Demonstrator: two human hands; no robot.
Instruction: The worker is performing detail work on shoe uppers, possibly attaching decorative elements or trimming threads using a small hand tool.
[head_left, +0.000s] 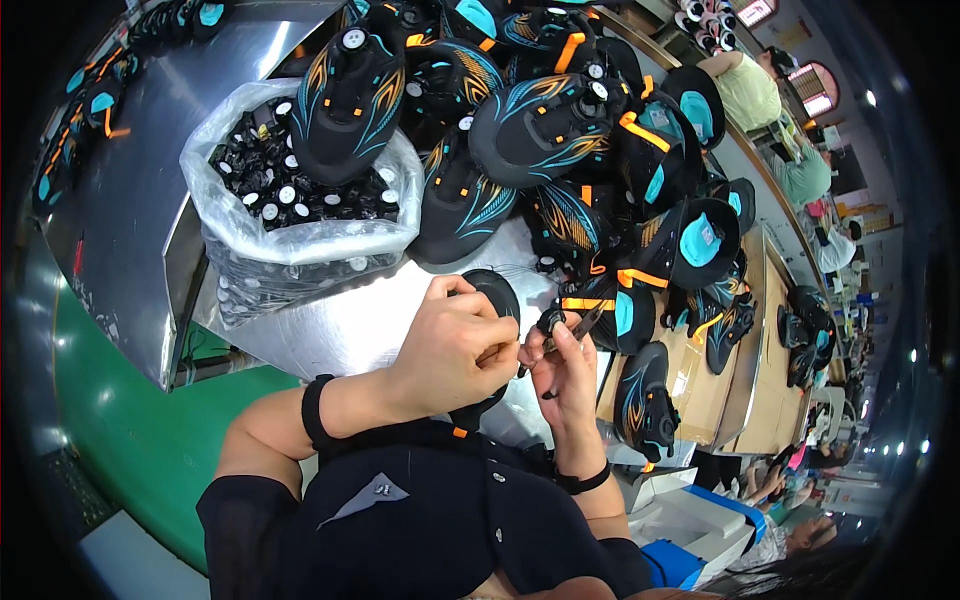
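Observation:
My left hand (pixel 455 345) is closed in front of my chest, its fingertips turned toward the other hand; what they pinch is hidden. Close beside it, my right hand (pixel 568 385) grips a small round black dial (pixel 550 319) between thumb and fingers. A dark pointed tool (pixel 590 320) juts from the same hand, its exact kind unclear. Under my hands lies a black shoe (pixel 492 290), partly covered by the left one. Thin wires are faintly visible above the right hand. To the left stands a clear plastic bag (pixel 300 245) full of black dials with white round tops.
Black shoes with blue and orange patterns (pixel 545 125) are heaped beyond my hands, one resting on the bag. The metal table (pixel 350 325) ends at the left above a green floor (pixel 140 430). Cardboard (pixel 690 385) and a blue-and-white bin (pixel 690 525) are on the right. Several people work farther off.

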